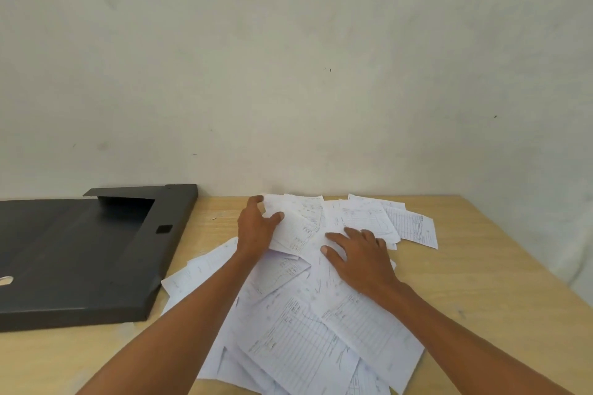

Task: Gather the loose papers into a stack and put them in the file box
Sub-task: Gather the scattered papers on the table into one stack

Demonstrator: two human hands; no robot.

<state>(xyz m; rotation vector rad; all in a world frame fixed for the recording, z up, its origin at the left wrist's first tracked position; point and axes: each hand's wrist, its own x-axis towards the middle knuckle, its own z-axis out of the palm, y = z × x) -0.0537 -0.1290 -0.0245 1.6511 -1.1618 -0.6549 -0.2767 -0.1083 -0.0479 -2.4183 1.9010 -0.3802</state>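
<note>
Several loose white printed papers (308,337) lie scattered in an overlapping heap across the middle of the wooden table. My left hand (256,224) grips the left edge of a few sheets (298,221) near the wall, thumb on top and fingers curled behind, lifting them slightly. My right hand (359,258) rests flat, fingers spread, pressing on papers at the heap's centre. The dark grey file box (80,253) lies flat on the table's left side, with a flap and cut-out at its far end; its left part runs out of view.
The table (481,282) stands against a pale wall (288,74). Its right edge slants down at the right. A few sheets (414,224) reach toward the far right of the heap. Bare wood shows between the box and the papers.
</note>
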